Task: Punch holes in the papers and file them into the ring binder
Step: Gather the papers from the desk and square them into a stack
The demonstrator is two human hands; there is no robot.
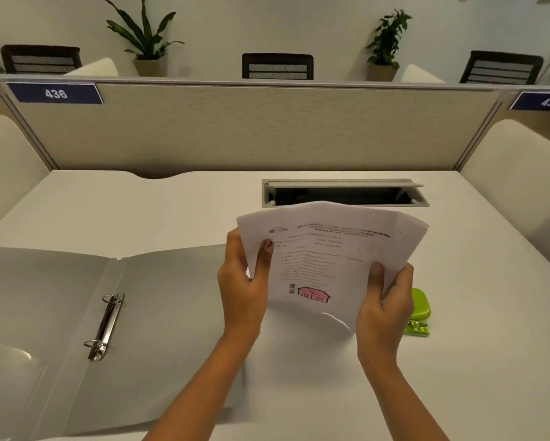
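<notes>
I hold a small stack of white papers [327, 249] upright above the desk; the front sheet has printed text and a pink house drawing. My left hand [241, 288] grips the stack's left edge, thumb on the front. My right hand [383, 300] grips the lower right edge the same way. A grey ring binder [159, 313] lies open flat on the left, its two metal rings [106, 326] closed. A green hole punch [419, 311] sits on the desk just right of my right hand, partly hidden by it.
The white desk [458, 377] has an open cable tray slot [343, 194] behind the papers. A beige partition [254, 128] closes off the back, with curved side panels left and right. Plants and chairs stand beyond it.
</notes>
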